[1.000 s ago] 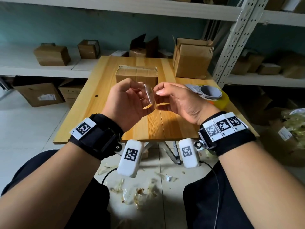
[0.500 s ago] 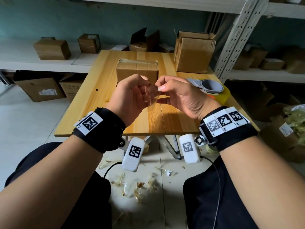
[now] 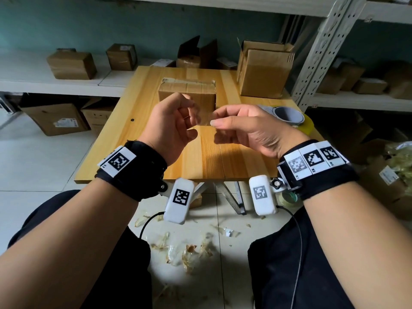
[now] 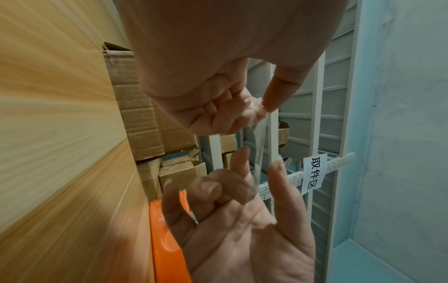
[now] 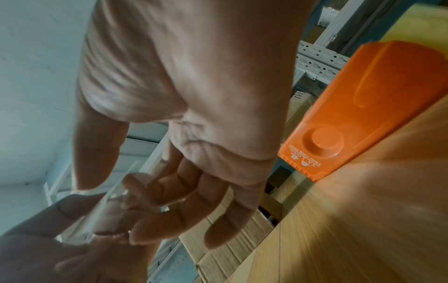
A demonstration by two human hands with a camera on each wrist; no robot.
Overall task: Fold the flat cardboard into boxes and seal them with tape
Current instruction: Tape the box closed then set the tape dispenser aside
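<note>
A short strip of clear tape [image 3: 204,118] is stretched between my two hands, a little above the wooden table [image 3: 138,139]. My left hand [image 3: 194,117] pinches its left end with curled fingers. My right hand [image 3: 214,128] pinches the right end between thumb and forefinger. The left wrist view shows the tape [image 4: 258,153] running from the left hand [image 4: 259,109] down to the right hand [image 4: 259,168]. In the right wrist view the tape [image 5: 104,206] is blurred beside the right hand [image 5: 121,185]. A taped, closed cardboard box [image 3: 187,94] stands just behind the hands.
An open-topped box [image 3: 265,72] stands at the table's back right. An orange tape dispenser [image 5: 363,114] with a tape roll [image 3: 287,114] lies at the right edge. A white shelf upright [image 3: 318,52] rises beside it. Tape scraps [image 3: 182,253] litter the floor between my knees.
Half a second ago the hands were pressed together with the tape bunched between them. They have since drawn apart sideways, and the strip now spans the gap.
</note>
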